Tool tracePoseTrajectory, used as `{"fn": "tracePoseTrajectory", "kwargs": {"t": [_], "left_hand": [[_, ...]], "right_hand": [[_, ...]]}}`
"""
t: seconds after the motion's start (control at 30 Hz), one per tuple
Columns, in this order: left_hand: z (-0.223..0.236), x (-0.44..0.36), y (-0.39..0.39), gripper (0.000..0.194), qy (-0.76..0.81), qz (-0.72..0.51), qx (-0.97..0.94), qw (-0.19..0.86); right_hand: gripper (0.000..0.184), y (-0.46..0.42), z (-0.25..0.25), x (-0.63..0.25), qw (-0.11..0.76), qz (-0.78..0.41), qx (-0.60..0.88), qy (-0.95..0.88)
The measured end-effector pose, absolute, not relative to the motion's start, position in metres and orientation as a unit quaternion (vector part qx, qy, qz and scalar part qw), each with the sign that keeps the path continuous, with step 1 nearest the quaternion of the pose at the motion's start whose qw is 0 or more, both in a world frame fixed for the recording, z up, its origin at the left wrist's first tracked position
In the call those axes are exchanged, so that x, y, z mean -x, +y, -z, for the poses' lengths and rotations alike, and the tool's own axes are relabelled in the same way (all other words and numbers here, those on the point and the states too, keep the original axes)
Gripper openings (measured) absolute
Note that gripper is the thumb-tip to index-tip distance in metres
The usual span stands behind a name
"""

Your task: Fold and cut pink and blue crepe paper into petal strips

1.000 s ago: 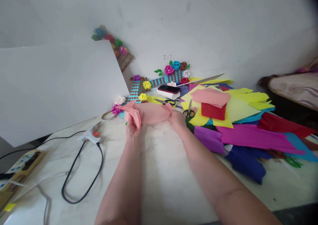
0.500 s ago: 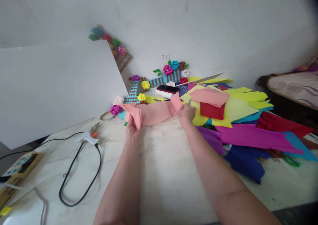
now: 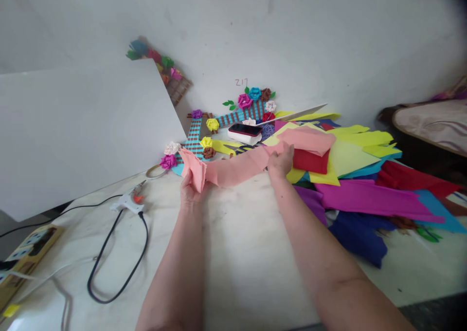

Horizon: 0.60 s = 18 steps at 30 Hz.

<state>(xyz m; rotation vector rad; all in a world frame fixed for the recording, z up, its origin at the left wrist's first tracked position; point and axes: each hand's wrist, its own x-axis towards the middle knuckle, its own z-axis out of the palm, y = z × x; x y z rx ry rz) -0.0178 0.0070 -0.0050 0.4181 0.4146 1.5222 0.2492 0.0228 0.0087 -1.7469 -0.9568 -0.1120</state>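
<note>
A long strip of peach-pink crepe paper [image 3: 239,168] stretches between my two hands, just above the table. My left hand [image 3: 191,191] is closed round its folded end, where several layers stand up in a bundle. At the other end my right hand [image 3: 280,161] pinches the strip, with the fingertips partly hidden by the paper. Just behind the strip lie scissors [image 3: 245,148] with dark handles. Right beside my right hand, another pink sheet [image 3: 308,140] rests over a red folded piece [image 3: 312,161].
A white glue gun [image 3: 128,202] with a black cable and a power strip [image 3: 29,253] lie on the left. Paper flowers [image 3: 244,101] and a phone [image 3: 245,129] on a white box stand at the back. Coloured paper [image 3: 377,199] is heaped right; a white board [image 3: 87,131] leans left.
My right hand has moved slightly right, drawing the strip out longer between my hands. My left hand keeps its hold on the folded end and has shifted slightly left.
</note>
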Motion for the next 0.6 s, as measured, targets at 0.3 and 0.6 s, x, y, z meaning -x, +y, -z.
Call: {"fn": "tracePoseTrajectory", "kwargs": {"t": [0.3, 0.6], "left_hand": [[-0.002, 0.023, 0.007, 0.027, 0.201, -0.756, -0.153, 0.604], [-0.018, 0.031, -0.001, 0.023, 0.234, -0.807, -0.138, 0.525]], "right_hand": [[0.029, 0.005, -0.018, -0.179, 0.344, 0.0, 0.637, -0.689], [0.063, -0.006, 0.011, -0.139, 0.141, -0.068, 0.545, -0.823]]}}
